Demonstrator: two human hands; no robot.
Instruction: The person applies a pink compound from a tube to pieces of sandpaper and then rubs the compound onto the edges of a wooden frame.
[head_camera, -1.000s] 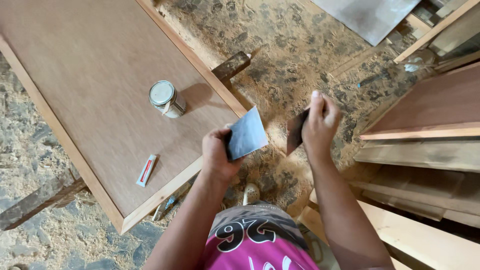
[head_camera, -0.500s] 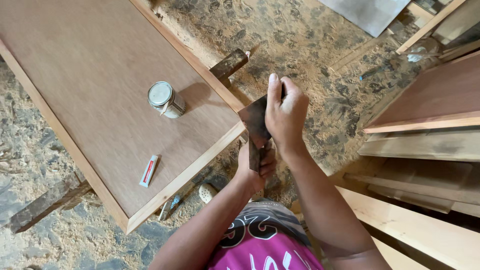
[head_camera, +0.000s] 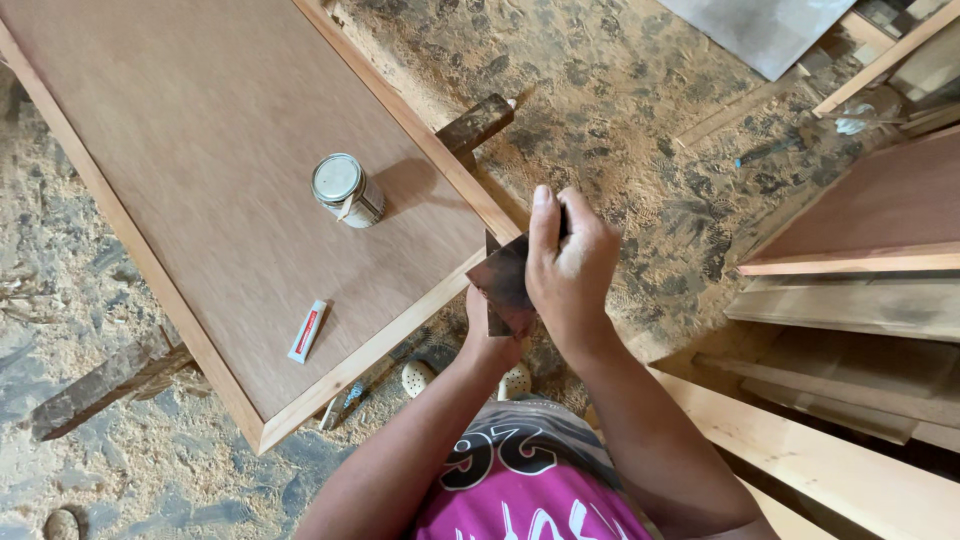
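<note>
Two hands: both meet just off the near corner of the wooden surface, one above the other, above the sawdust floor.
Right hand: right hand is on top, fingers curled closed around the upper edge of a flat scraper blade, thumb lying along its face.
Left hand: left hand sits just beneath the right-hand fingers, mostly hidden by them; it grips the lower part of the same blade, though whether those fingers are fully closed cannot be told.
Blade: dark, thin and flat, standing nearly upright between the two hands, its visible face just left of the right-hand fingers.
Surface: a large brown panel with a paler wood frame, its corner edge just left of the fingers, not touching them.
Tin: a small round tin with a pale lid stands upright on the panel, well apart, up and left of the fingers.
Tube: a small white and red tube lies flat on the panel, down and left of the tin, well apart from both hands.
Boards: stacked pale planks lie to the right of the fingers, near but apart.
Shirt: pink top with dark print shows below the forearms.
</note>
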